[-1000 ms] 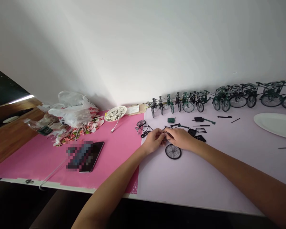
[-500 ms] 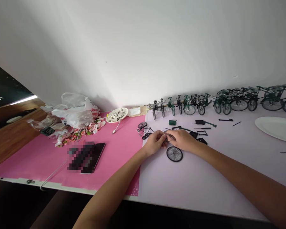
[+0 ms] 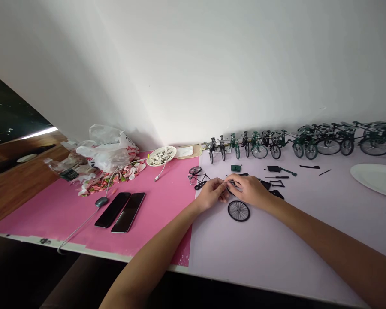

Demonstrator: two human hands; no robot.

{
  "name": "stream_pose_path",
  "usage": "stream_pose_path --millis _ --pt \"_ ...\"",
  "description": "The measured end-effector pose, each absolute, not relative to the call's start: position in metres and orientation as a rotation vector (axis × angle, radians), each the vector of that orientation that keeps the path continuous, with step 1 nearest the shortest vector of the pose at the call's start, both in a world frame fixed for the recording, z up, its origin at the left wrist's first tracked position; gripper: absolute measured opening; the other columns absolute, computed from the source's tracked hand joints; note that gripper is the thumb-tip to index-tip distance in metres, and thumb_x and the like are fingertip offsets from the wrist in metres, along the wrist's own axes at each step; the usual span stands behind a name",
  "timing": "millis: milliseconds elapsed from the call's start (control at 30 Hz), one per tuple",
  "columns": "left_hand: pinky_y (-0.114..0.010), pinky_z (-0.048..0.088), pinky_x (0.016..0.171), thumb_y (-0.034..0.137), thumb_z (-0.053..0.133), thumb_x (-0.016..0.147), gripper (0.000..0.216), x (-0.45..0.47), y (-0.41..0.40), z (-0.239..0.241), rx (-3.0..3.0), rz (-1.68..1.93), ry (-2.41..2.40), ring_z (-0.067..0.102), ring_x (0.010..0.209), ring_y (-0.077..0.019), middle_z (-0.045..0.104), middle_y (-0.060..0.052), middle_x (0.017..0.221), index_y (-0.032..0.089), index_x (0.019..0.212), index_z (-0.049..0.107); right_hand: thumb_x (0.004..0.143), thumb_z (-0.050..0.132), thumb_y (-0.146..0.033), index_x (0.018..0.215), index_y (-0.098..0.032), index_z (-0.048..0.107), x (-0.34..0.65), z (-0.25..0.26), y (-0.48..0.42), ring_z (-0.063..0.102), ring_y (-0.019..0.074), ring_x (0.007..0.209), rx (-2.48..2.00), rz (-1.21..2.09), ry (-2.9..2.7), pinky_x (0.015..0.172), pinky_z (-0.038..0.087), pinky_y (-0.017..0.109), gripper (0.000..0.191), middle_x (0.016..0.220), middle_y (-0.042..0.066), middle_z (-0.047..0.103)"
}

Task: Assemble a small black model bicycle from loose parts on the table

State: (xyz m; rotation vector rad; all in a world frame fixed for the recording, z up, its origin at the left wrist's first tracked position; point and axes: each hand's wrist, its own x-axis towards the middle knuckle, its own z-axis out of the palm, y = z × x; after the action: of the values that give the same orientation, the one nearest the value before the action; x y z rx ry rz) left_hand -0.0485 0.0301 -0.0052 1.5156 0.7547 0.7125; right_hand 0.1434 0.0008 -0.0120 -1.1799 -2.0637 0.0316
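Both hands meet above the white part of the table, with their fingertips pinched together. My left hand (image 3: 211, 193) and my right hand (image 3: 247, 189) are closed around a small dark part, mostly covered by the fingers, so its kind is unclear. Just below them a black spoked toy wheel (image 3: 239, 211) lies flat. Left of my left hand lies a partly built model bicycle (image 3: 199, 185) with one wheel on it. Beyond my right hand are a dark green box-shaped piece (image 3: 236, 168), a black frame-like piece (image 3: 277, 183) and several other loose black and green parts.
Finished model bicycles (image 3: 259, 148) stand in a row along the wall. A white plate (image 3: 378, 178) is at the right. On the pink side are two phones (image 3: 128, 212), a cable, a bowl (image 3: 151, 162) of pale bits, food scraps (image 3: 99, 184) and plastic bags (image 3: 111, 150).
The view has shifted slightly, so the table contents sit a little further right. My hands stay together, with a small shift in the right fingers. The loose wheel lies where it was.
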Motion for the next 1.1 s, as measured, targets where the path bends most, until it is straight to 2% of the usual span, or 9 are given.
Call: stream_pose_path --millis 167,467,967,1100 --pt "-0.023 0.049 0.053 0.066 0.065 0.085 0.052 -0.05 0.0312 -0.0074 1.51 0.701 0.72 0.062 0.052 -0.0106 0.066 -0.001 0.069 0.015 0.09 0.054 0.095 0.053 -0.029 0.098 -0.023 0.071 0.1432 -0.011 0.0004 0.057 0.0158 0.053 -1.182 0.027 -2.078 0.055 0.039 0.025 0.019 0.064 0.001 0.067" --pt "-0.023 0.049 0.053 0.066 0.061 0.088 0.053 -0.0505 0.0339 -0.0115 1.519 0.71 0.709 0.062 0.052 -0.01 0.064 -0.002 0.071 0.014 0.086 0.053 0.094 0.054 -0.03 0.097 -0.021 0.071 0.1419 -0.0083 -0.0015 0.055 0.0147 0.05 -1.145 0.002 -2.069 0.053 0.037 0.024 0.02 0.06 0.0 0.063" --pt "-0.021 0.045 0.049 0.065 0.064 0.086 0.051 -0.051 0.034 -0.0113 1.518 0.748 0.728 0.056 0.046 -0.0071 0.059 0.002 0.069 0.015 0.084 0.055 0.099 0.051 -0.033 0.1 -0.022 0.068 0.1429 -0.0124 0.0007 0.065 0.0173 0.059 -1.189 0.109 -2.082 0.057 0.045 0.026 0.021 0.079 0.005 0.075" --pt "-0.022 0.046 0.05 0.067 0.067 0.083 0.055 -0.0514 0.0359 -0.0128 1.498 0.745 0.698 0.059 0.048 -0.0085 0.061 0.001 0.069 0.014 0.088 0.057 0.101 0.048 -0.034 0.103 -0.022 0.065 0.1427 -0.0096 -0.0008 0.065 0.0182 0.058 -1.2 0.191 -2.103 0.056 0.043 0.025 0.021 0.076 0.005 0.074"
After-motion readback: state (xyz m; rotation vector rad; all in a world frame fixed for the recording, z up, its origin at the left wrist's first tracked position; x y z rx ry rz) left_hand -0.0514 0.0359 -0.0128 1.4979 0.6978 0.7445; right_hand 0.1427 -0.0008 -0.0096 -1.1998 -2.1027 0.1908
